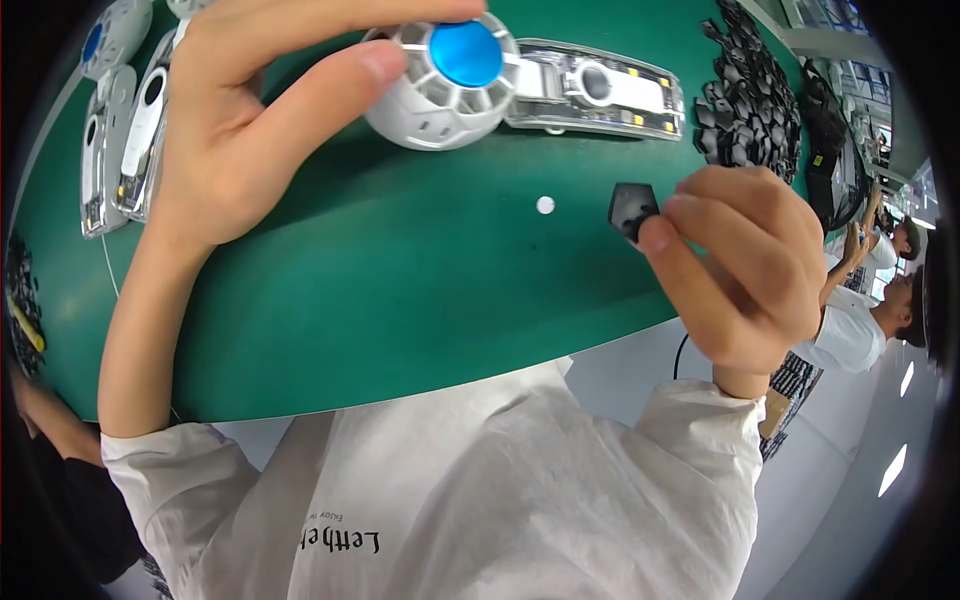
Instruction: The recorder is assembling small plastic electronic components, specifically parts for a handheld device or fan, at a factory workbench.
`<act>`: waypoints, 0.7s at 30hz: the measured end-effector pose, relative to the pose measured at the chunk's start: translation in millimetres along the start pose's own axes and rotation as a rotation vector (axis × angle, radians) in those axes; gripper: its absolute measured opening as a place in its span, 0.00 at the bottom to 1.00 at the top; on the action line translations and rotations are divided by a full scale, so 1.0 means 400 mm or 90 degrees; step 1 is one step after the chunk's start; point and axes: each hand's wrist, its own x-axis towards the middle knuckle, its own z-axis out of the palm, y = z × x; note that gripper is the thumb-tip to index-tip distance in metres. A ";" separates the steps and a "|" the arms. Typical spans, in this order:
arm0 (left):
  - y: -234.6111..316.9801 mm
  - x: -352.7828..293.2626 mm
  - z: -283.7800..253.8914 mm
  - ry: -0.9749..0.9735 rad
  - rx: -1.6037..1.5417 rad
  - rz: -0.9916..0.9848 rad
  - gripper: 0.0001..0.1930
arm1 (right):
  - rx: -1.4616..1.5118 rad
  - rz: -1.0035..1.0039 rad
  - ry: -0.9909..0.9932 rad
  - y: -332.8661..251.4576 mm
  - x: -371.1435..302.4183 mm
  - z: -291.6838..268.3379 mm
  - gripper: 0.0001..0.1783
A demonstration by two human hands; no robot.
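My left hand [225,150] grips the round white head of a device [430,115], thumb on its near rim and a finger reaching over the far side. The head has ribbed slots around a shiny blue disc [466,54]. From it a clear-cased arm [625,95] with a round dark button and small yellow parts extends right along the table. Between the thumb and fingers of my right hand [750,260] is a small black five-sided plastic piece [632,208], raised off the table. A small white round dot [545,205] lies between the hands.
A heap of similar black pieces [748,95] covers the far right of the green table [420,300]. More white devices [125,130] lie beyond my left wrist. A black bag-like object [835,150] sits at the right edge. Other people [860,320] are at the right; another person's arm [60,420] is at left.
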 end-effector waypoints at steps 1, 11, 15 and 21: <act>-0.013 -0.007 -0.004 -0.018 0.005 0.071 0.20 | -0.003 -0.002 0.005 -0.010 0.005 0.006 0.15; -0.043 -0.044 -0.015 -0.042 0.001 0.279 0.20 | 0.321 0.204 0.011 0.008 0.071 0.096 0.19; -0.061 -0.037 0.001 -0.020 -0.035 0.314 0.19 | 0.330 0.189 0.054 -0.006 0.078 0.108 0.16; -0.046 -0.023 0.006 -0.020 -0.092 0.350 0.16 | 0.279 0.271 0.088 -0.021 0.070 0.053 0.15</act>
